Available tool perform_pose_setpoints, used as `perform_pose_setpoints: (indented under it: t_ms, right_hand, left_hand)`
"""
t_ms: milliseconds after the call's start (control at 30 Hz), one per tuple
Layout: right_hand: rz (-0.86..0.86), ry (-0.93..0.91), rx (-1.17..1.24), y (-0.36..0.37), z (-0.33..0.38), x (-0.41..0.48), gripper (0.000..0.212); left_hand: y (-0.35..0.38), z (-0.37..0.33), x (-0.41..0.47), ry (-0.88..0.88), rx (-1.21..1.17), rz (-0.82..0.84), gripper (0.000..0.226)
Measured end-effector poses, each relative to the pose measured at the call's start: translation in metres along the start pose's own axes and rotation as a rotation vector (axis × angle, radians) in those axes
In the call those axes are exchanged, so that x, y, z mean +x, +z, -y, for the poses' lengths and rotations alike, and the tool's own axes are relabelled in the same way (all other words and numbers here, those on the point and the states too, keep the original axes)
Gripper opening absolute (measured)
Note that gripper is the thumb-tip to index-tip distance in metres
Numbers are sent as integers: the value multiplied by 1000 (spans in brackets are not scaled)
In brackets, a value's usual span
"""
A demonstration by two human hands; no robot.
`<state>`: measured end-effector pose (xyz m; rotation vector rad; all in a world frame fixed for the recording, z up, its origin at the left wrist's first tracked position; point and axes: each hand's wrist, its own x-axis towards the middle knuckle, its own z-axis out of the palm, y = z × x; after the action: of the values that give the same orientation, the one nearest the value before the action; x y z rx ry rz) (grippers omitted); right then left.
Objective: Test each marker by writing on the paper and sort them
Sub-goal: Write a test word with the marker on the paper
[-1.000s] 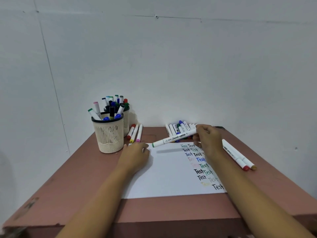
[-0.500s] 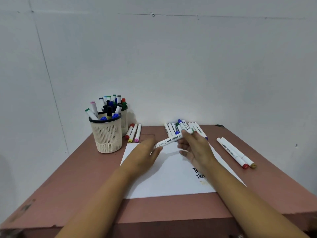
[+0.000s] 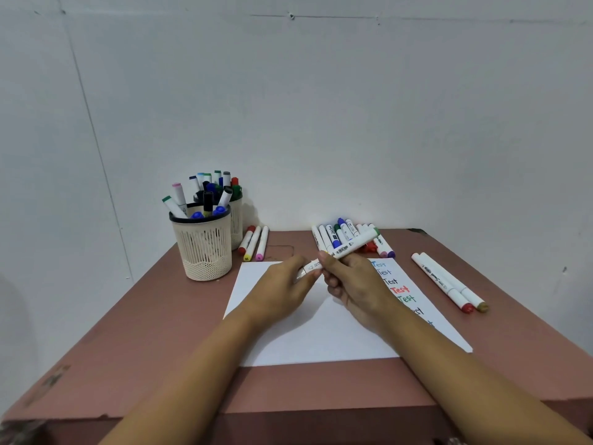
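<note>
A white marker point(image 3: 348, 247) with a green end is held slanting above the white paper point(image 3: 308, 335). My right hand point(image 3: 356, 284) grips its barrel near the middle. My left hand point(image 3: 282, 290) pinches its lower left end, the cap end. Coloured "Test" words point(image 3: 399, 289) run down the paper's right side, partly hidden by my right forearm. A pile of markers point(image 3: 340, 237) lies behind the paper.
Two cream mesh pen cups point(image 3: 205, 248) full of markers stand at the back left. Three markers point(image 3: 255, 244) lie beside them. Two white markers point(image 3: 449, 282) lie to the right of the paper. The pink table point(image 3: 144, 342) ends at a white wall.
My right hand has brought the marker from the pile toward the paper's middle. My left hand has left the paper and taken hold of the marker's left end.
</note>
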<state>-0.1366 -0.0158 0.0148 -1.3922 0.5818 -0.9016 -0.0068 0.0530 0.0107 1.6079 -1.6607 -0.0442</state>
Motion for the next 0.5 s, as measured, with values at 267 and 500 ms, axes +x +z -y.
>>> perform_pose_setpoints:
  t_ms: [267,500]
  right_hand:
    - [-62,-13,119,0,10,-2,19]
    - [-276,97,415,-15,23,-6,11]
  left_hand:
    - [-6,2,0,-93,-130,-22,18]
    - [-12,17,0,-201,148,-55,28]
